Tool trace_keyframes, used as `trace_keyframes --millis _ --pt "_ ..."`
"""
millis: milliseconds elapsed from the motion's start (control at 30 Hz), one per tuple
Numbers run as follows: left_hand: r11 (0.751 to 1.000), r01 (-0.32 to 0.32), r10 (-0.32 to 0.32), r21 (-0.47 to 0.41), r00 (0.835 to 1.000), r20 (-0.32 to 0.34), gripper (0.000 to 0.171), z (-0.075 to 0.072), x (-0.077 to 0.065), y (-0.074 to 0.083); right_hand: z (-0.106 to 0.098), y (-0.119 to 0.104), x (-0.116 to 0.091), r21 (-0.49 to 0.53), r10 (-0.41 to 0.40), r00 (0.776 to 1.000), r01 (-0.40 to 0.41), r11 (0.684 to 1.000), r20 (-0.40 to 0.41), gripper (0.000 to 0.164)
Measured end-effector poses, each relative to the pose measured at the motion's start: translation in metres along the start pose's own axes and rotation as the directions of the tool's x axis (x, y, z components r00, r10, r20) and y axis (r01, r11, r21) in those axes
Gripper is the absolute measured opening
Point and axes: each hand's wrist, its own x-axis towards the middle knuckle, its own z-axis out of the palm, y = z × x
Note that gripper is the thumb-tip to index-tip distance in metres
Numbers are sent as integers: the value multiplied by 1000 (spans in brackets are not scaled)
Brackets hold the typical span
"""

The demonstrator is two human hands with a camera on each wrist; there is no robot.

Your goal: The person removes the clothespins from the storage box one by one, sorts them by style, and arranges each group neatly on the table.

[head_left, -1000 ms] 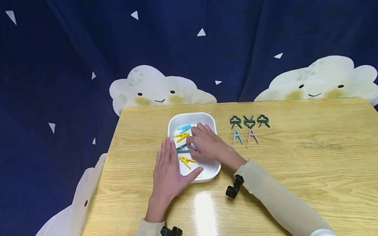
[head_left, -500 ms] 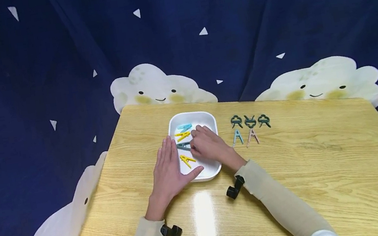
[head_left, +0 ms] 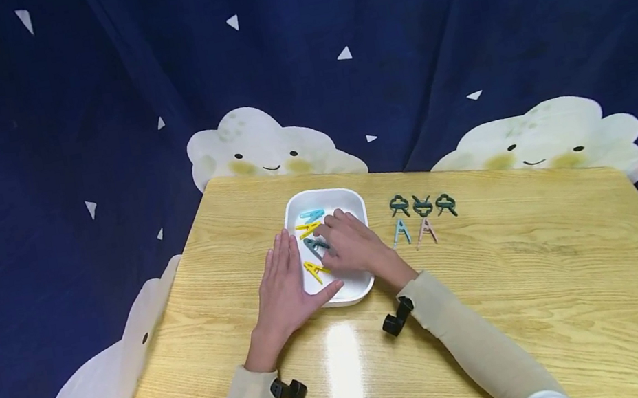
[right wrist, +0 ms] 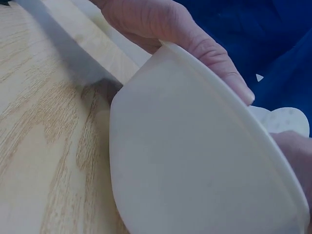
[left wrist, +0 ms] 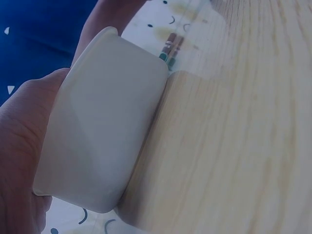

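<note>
My left hand (head_left: 287, 294) lies with straight fingers along the left side of a white plastic box (head_left: 358, 285), its thumb across the near rim. Inside the box, my right hand (head_left: 354, 242) has its thumb and index finger curled round the right end of a dark green clothespin (head_left: 313, 247); that end is partly hidden. Two yellow clothespins, one (head_left: 308, 230) above and one (head_left: 314, 272) below, flank it. A light blue clothespin (head_left: 312, 215) lies near the far wall. Both wrist views show mainly the box's outer wall (left wrist: 102, 122), and the clothespins in it are hidden there.
Right of the box, several dark green cloud-shaped clips (head_left: 422, 206) stand in a row on the wooden table (head_left: 528, 291). Below them lie a light blue clothespin (head_left: 401, 232) and a pink clothespin (head_left: 426, 231). A dark blue curtain (head_left: 284, 58) hangs behind the table.
The dark green clothespin has turned in the box, its legs now slanting down to the right. My right fingers have shifted slightly around it. My left hand keeps its place at the box.
</note>
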Motion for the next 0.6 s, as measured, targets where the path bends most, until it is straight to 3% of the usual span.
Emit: trace_keyframes --millis 67,233,333,600 --pt "1000 -4 4 1 1000 -1 126 0 0 0 1 -1 0 -33 3 1000 -2 999 18 49" --pt "1000 -13 12 -1 1000 -18 126 1 0 -1 3 -1 1 -112 4 999 2 994 52 34" --pt "1000 -13 12 -9 1000 -22 126 1 0 -1 3 -1 2 -124 4 999 2 992 51 34" --pt "1000 -9 9 -9 1000 -8 126 1 0 -1 1 0 1 -100 -39 994 49 994 100 79"
